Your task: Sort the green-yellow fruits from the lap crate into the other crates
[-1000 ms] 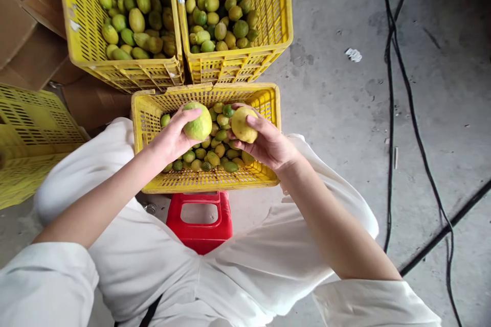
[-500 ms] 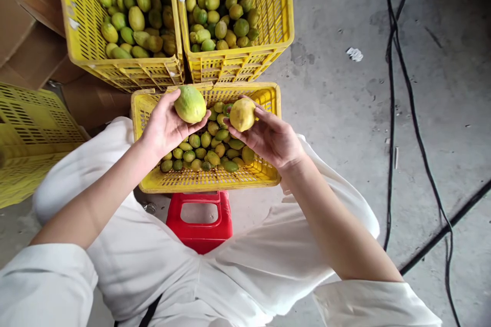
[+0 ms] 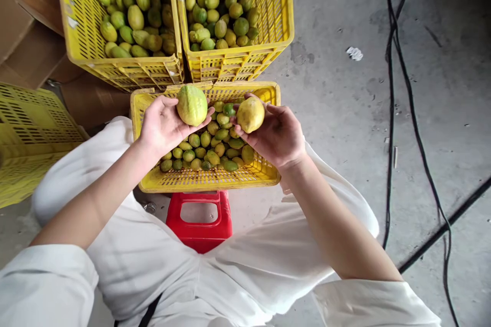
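Note:
A large yellow-green lemon point(image 3: 192, 106) rests on the fingers of my left hand point(image 3: 164, 125), the palm turned up under it. My right hand point(image 3: 276, 135) cradles a yellower lemon point(image 3: 250, 115) with brownish marks on its skin. Both fruits are held apart from each other, above a low yellow plastic crate point(image 3: 209, 180) between my knees. Inside that crate lie several smaller green and yellow lemons point(image 3: 213, 157), partly hidden by my hands.
Two taller yellow crates point(image 3: 238, 59) of green and yellow lemons stand just beyond. Another yellow crate point(image 3: 34, 117) and cardboard boxes point(image 3: 34, 51) are on the left. A red plastic stool point(image 3: 199, 235) sits below me. Black cables point(image 3: 416, 127) cross the floor at right.
The left lemon has turned, and its grip has loosened so that it lies on the fingers. My right hand has shifted slightly right and nearer, its lemon rolled over.

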Tool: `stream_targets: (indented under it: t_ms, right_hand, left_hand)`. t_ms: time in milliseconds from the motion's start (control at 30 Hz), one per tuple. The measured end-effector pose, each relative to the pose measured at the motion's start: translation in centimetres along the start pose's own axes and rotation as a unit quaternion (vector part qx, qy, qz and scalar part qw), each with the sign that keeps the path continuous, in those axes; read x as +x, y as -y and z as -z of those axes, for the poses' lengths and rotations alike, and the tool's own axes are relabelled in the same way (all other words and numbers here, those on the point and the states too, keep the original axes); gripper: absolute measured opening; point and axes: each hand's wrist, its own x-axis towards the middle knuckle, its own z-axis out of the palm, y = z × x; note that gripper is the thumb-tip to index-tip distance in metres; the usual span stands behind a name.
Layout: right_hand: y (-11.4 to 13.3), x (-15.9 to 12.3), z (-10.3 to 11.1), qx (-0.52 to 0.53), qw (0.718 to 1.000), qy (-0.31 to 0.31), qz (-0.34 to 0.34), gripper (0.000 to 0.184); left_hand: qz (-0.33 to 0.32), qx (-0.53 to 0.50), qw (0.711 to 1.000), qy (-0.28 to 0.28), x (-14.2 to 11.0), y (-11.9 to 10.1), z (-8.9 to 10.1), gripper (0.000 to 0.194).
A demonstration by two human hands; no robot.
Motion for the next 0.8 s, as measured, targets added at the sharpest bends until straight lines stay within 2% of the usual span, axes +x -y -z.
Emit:
stream_targets:
  t_ms: [133,233,367,600,700,800]
  right_hand:
    - [-0.1,-0.1,-0.5,-0.002,1.000,-0.008,0.019,0.031]
    - [-0.7,-0.1,-0.6,-0.014,1.000,-0.014,0.002,0.039]
    - [-1.1,-0.1,-0.6,-0.026,0.999,0.010,-0.023,0.051]
    - [-0.2,-0.3,-0.6,-0.034,0.999,0.013,-0.004,0.032]
    - [-0.2,-0.3,-0.7,-0.014,1.000,0.016,0.002,0.032]
    - [-0.8,-0.4,-0.9,-0.023,1.000,0.016,-0.011,0.037]
  left_hand:
    - [-0.014,0.023,1.000,0.010,0.4,0.3,0.4,0.024]
    - [-0.011,0.076,0.997,0.007,0.6,0.9,0.9,0.031]
    - [-0.007,0.111,0.994,0.011,0.5,1.4,1.2,0.039]
    - [-0.010,0.035,0.999,-0.008,0.4,0.5,0.1,0.018]
    - [-0.038,0.027,0.999,-0.001,0.5,0.5,0.3,0.018]
    - [-0.048,0.061,0.997,0.028,0.6,0.8,0.8,0.022]
